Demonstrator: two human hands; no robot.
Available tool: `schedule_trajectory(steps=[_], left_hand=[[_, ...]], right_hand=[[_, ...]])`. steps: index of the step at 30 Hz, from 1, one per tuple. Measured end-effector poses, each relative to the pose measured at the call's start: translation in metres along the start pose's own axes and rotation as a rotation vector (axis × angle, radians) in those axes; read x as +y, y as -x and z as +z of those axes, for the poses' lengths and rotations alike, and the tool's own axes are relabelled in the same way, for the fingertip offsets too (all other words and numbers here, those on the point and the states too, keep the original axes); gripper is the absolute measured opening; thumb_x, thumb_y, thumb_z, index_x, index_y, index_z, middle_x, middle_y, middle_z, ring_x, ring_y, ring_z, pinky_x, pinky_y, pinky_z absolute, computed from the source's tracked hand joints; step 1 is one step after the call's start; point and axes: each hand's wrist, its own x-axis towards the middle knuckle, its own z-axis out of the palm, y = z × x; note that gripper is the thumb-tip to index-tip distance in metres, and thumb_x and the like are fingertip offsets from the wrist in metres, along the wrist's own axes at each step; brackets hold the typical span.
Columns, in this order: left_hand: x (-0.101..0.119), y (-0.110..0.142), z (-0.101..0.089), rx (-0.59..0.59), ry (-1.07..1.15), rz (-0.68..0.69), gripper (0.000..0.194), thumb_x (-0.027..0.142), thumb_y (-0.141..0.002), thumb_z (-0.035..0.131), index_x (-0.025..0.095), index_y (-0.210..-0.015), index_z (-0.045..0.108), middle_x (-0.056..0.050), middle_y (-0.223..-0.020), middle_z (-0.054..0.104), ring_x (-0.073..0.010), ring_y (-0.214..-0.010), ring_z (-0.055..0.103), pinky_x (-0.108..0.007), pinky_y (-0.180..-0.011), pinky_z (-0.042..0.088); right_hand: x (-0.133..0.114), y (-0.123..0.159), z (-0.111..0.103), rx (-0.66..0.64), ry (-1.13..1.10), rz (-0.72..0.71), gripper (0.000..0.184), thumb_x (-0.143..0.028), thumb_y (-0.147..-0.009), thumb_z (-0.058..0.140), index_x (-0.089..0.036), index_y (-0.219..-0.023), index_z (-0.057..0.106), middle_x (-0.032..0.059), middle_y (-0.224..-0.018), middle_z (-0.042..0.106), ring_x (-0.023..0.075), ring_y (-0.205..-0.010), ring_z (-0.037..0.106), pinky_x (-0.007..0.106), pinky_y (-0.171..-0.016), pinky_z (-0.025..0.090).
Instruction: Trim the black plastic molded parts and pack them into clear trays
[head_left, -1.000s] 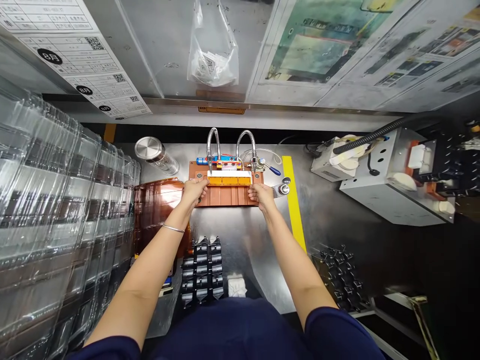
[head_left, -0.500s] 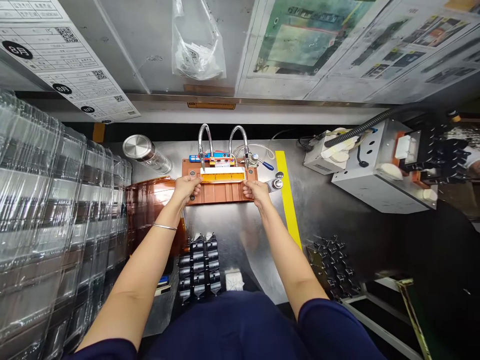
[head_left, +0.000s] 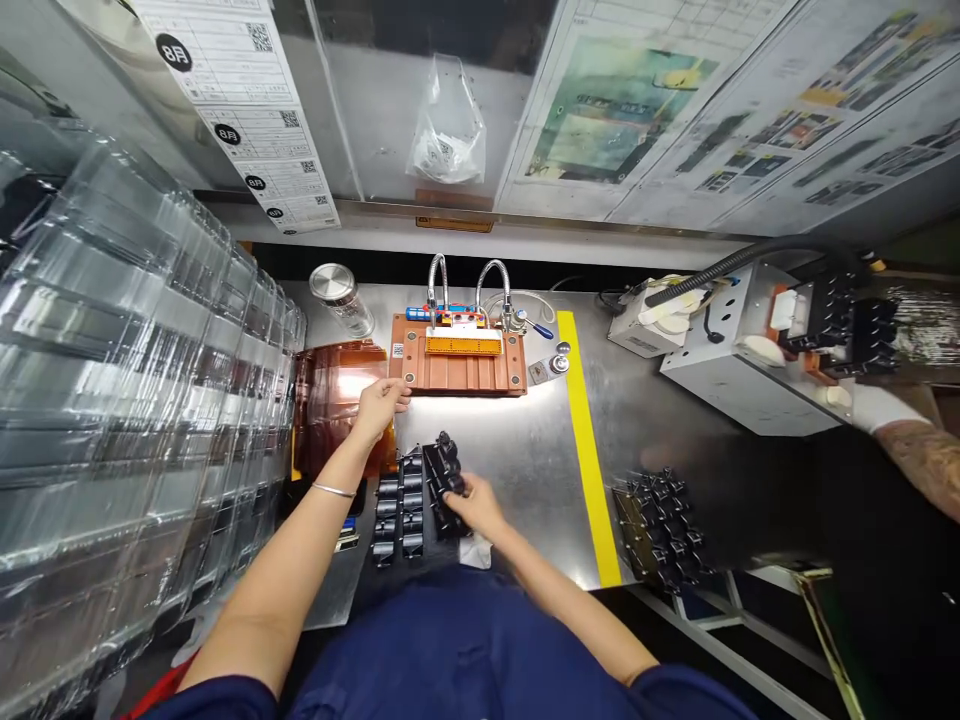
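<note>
My right hand (head_left: 480, 508) grips a black ridged plastic strip (head_left: 444, 480), which is tilted off the line of the other black strips (head_left: 399, 510) beside it. By the lower left corner of a copper-coloured fixture (head_left: 469, 378), my left hand (head_left: 382, 408) has its fingers curled together; whatever they hold, if anything, is hidden. An orange strip (head_left: 463, 345) lies across the fixture, under two bendable metal tubes (head_left: 493, 280). Brownish transparent sheets (head_left: 337, 385) lie to the left of the fixture.
Stacked clear plastic trays (head_left: 172, 400) fill the left side. A metal-lidded bottle (head_left: 343, 300) stands behind the sheets. Yellow tape (head_left: 589, 450) crosses the steel bench; more black parts (head_left: 667, 530) and a grey machine (head_left: 750, 360) are beyond it. Another person's gloved hand (head_left: 885, 408) is at right.
Both hands have left the orange strip, which stays on the fixture. My right hand has come down and taken a black strip. A co-worker's gloved hand has appeared at right. The view has shifted.
</note>
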Motion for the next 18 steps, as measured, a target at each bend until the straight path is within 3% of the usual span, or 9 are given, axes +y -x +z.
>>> schedule_trajectory(steps=[3,6,8,11,15,18], left_hand=[[-0.002,0.003,-0.007,0.103,-0.190,0.255,0.021,0.029,-0.077,0.060,0.014,-0.088,0.068,-0.008,-0.085,0.071,-0.0201,-0.082,0.066,-0.034,-0.076,0.054],[0.002,0.005,-0.001,0.217,-0.369,0.552,0.025,0.031,-0.084,0.052,0.015,-0.094,0.069,-0.011,-0.098,0.071,-0.0223,-0.094,0.064,-0.039,-0.087,0.050],[0.002,0.007,0.009,0.211,-0.485,0.767,0.027,0.031,-0.089,0.048,0.016,-0.099,0.069,-0.011,-0.102,0.070,-0.0220,-0.098,0.063,-0.040,-0.091,0.048],[-0.004,0.005,0.028,0.094,-0.722,1.034,0.025,0.032,-0.090,0.050,0.017,-0.102,0.068,-0.011,-0.107,0.070,-0.0235,-0.105,0.061,-0.043,-0.096,0.046],[-0.013,-0.015,0.044,-0.022,-1.043,1.149,0.023,0.027,-0.089,0.053,0.019,-0.106,0.068,-0.013,-0.114,0.068,-0.0269,-0.112,0.058,-0.048,-0.099,0.042],[-0.011,-0.040,0.048,-0.056,-1.133,1.152,0.025,0.022,-0.090,0.050,0.019,-0.108,0.068,-0.014,-0.117,0.067,-0.0274,-0.113,0.058,-0.049,-0.097,0.043]], right_hand=[[-0.031,-0.021,-0.047,0.183,0.187,-0.144,0.031,-0.026,-0.075,0.059,-0.017,-0.105,0.066,0.0063,-0.090,0.073,0.0232,-0.082,0.067,0.034,-0.074,0.052],[-0.068,-0.050,-0.083,0.360,0.548,-0.409,0.044,-0.021,-0.079,0.057,-0.017,-0.122,0.060,0.0112,-0.120,0.065,0.0269,-0.109,0.059,0.039,-0.092,0.046],[-0.084,-0.072,-0.090,0.392,0.722,-0.551,0.045,-0.014,-0.082,0.053,-0.017,-0.127,0.057,0.0115,-0.134,0.057,0.0266,-0.124,0.050,0.043,-0.104,0.037],[-0.087,-0.102,-0.084,0.379,0.867,-0.621,0.041,-0.012,-0.088,0.046,-0.019,-0.127,0.058,0.0093,-0.136,0.056,0.0266,-0.127,0.046,0.048,-0.106,0.032],[-0.072,-0.125,-0.086,0.367,0.902,-0.697,0.037,-0.015,-0.091,0.045,-0.019,-0.125,0.059,0.0086,-0.136,0.056,0.0271,-0.127,0.045,0.048,-0.104,0.033],[-0.075,-0.135,-0.115,0.364,0.869,-0.680,0.034,-0.024,-0.091,0.048,-0.018,-0.121,0.061,0.0106,-0.131,0.059,0.0257,-0.124,0.047,0.043,-0.102,0.037]])
